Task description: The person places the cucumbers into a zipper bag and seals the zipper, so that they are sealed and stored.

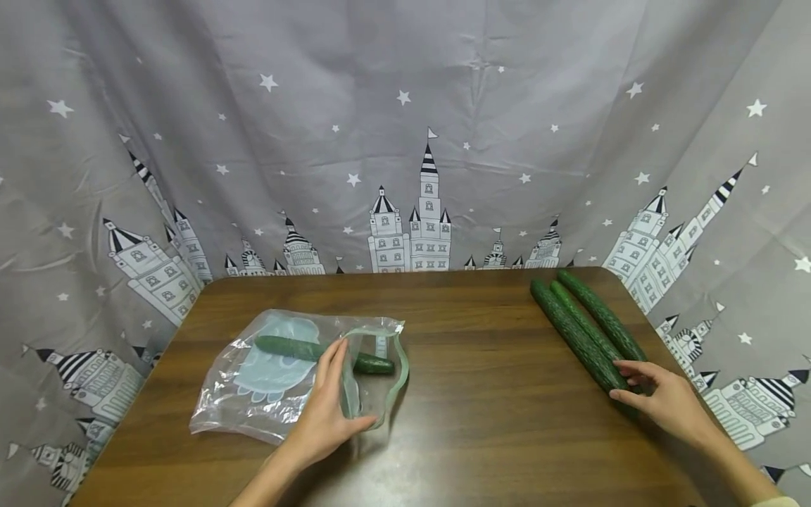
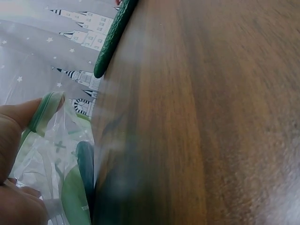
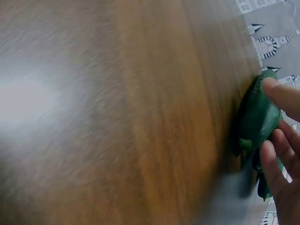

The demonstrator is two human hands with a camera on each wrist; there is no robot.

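Note:
A clear zip bag (image 1: 218, 401) with a pale blue print and a green zip strip lies on the left of the table. Inside it is one cucumber (image 1: 285, 346), seen through the plastic. My left hand (image 1: 324, 421) holds the bag's mouth, which gapes to the right; in the left wrist view the thumb (image 2: 23, 112) is against the zip strip (image 2: 44, 115). At the right, three cucumbers lie side by side. My right hand (image 1: 673, 403) grips the near end of the leftmost cucumber (image 1: 567, 327), thumb on one side and fingers on the other.
The other two cucumbers, the middle one (image 1: 579, 313) and the right one (image 1: 598, 310), lie close along the gripped one. A brown wooden table (image 1: 469, 373) extends between the bag and the cucumbers. Behind and around it hangs a grey curtain (image 1: 481, 70) with castles and stars.

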